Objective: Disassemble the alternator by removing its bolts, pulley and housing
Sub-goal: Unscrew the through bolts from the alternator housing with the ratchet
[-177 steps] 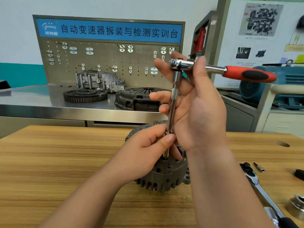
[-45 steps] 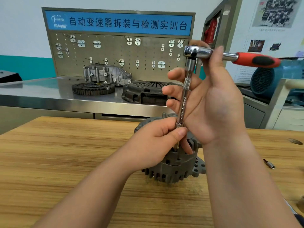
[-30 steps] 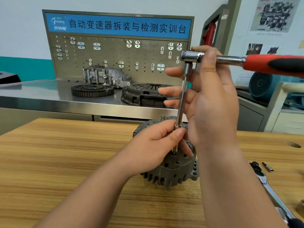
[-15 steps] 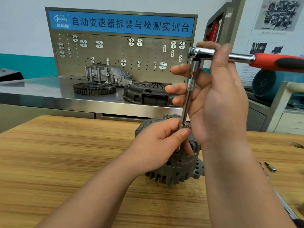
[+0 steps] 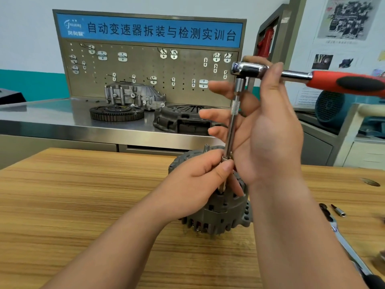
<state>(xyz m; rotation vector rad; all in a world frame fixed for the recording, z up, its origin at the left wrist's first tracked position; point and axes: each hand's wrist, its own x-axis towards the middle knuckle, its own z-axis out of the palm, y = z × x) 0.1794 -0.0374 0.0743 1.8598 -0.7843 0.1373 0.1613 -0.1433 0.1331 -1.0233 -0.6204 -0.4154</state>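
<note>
A grey finned alternator [image 5: 218,213] stands on the wooden table [image 5: 83,205]. A long extension bar [image 5: 232,126] runs down from a ratchet [image 5: 295,75] with a red and black handle to the alternator's top. My left hand [image 5: 195,184] rests on the housing and pinches the bar's lower end between thumb and fingers. My right hand [image 5: 268,130] holds the ratchet's head, thumb over its neck, the other fingers spread straight behind the bar. A second bolt [image 5: 206,147] stands up at the housing's far rim.
A second ratchet [image 5: 350,249] and a small bit [image 5: 338,210] lie on the table at the right. Behind the table, a steel bench [image 5: 62,122] carries a flywheel [image 5: 116,113], a clutch cover [image 5: 183,118] and a gearbox part [image 5: 133,95] below a pegboard [image 5: 145,69].
The ratchet handle has swung a little back and forth at the right. Both hands and the alternator keep their places.
</note>
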